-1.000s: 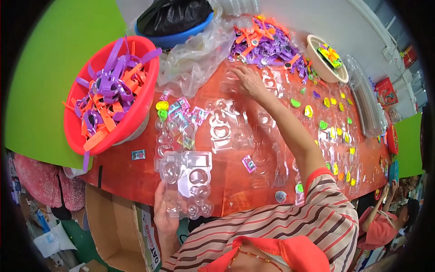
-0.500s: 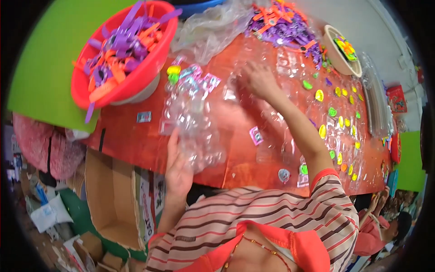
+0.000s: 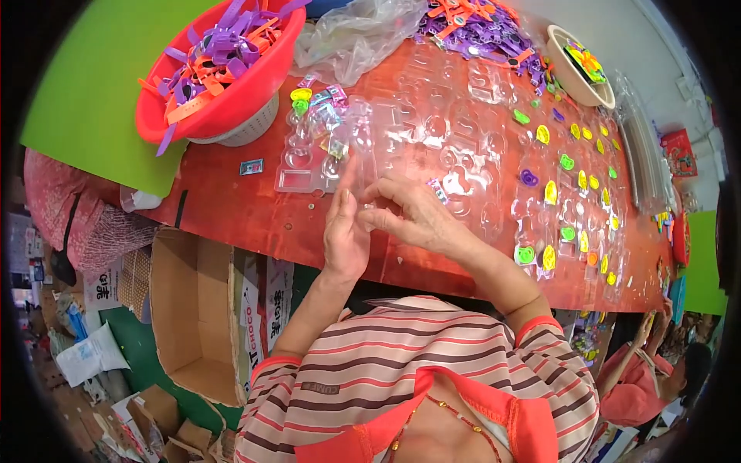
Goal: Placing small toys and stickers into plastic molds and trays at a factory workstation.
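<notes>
Hands (image 3: 419, 212) have drawn together, right half-open, left (image 3: 346, 242) holding a clear tray (image 3: 361, 133).

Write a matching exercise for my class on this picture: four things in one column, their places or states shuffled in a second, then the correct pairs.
Things
1. round red plastic basin
2. oval cream plastic basin
3. open brown cardboard box
4. bare right hand

Places or states
A. lower left, below the front edge of the red table
B. close beside the bare left hand, fingers bent
C. upper left, heaped with purple and orange plastic straps
D. upper right, with bright yellow pieces inside

Right pairs
1-C, 2-D, 3-A, 4-B
</notes>
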Motion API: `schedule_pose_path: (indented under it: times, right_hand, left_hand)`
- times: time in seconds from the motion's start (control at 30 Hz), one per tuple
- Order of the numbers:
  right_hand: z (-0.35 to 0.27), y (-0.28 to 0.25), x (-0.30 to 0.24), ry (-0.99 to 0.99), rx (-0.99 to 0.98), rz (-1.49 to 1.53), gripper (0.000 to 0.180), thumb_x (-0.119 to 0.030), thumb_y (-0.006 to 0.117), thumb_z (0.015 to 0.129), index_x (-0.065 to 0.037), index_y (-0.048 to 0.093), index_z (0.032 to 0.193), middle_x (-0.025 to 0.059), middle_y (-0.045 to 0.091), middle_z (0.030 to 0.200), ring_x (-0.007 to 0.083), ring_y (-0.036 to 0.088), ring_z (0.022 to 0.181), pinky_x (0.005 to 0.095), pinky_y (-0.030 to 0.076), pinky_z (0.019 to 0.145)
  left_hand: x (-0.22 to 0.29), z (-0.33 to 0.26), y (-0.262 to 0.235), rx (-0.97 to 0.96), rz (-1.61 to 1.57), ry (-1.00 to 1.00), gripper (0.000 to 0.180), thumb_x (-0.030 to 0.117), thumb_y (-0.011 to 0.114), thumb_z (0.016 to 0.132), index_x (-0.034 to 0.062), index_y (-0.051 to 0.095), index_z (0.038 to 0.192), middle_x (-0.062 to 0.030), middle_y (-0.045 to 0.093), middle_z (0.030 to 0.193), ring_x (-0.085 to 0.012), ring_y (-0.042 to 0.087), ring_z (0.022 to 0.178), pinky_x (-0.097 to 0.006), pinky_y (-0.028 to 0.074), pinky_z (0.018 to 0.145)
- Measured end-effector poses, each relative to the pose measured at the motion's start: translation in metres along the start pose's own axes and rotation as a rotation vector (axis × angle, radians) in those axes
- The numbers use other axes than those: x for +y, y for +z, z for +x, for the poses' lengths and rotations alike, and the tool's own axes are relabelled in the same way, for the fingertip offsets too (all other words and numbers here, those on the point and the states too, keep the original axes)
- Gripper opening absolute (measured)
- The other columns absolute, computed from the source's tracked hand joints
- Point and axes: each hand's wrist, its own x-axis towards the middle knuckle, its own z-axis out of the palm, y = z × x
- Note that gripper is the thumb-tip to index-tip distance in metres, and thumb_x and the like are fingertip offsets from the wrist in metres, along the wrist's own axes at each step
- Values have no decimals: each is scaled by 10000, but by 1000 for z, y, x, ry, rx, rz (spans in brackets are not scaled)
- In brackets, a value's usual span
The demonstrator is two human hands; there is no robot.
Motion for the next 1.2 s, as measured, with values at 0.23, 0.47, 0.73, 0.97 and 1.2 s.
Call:
schedule_pose_path:
  times: [0.23,0.47,0.73,0.97,1.2]
  right_hand:
    - [-20,19,3,43,98,30,217,-199,645,848,10,628,907,88,575,741,174,540,680,316,434,621]
    - [-38,35,15,75,162,494,199,-177,640,871,19,623,899,31,573,779,100,529,712,262,425,619]
    - [-48,27,11,141,-11,818,183,-199,651,881,-16,648,868,-23,566,776,55,508,729,227,418,648]
    - [-50,32,19,174,-20,824,171,-174,629,896,-7,663,908,13,635,814,82,563,763,243,458,687]
    - [-51,34,14,238,-2,806,199,-174,612,911,0,674,983,-7,572,793,79,529,710,240,445,658]
  left_hand:
    - [-10,-14,-1,-60,-53,34,545,340,339,1006,24,283,1446,-85,324,1479,-180,366,1303,-347,292,1076]
    - [-16,-21,-3,-14,242,111,563,368,383,994,42,294,1445,-78,418,1339,-158,459,1178,-305,378,966]
    - [0,-29,-13,-109,567,106,490,281,455,979,-17,405,1365,-116,486,1244,-111,476,1054,-257,393,885]
    - [-9,-31,-19,-27,530,142,431,270,464,978,-47,513,1266,-100,610,1083,-110,562,911,-225,439,770]
    - [-13,-31,-27,-14,550,131,399,276,425,991,-16,566,1224,-102,579,1124,-162,523,1069,-299,391,935]
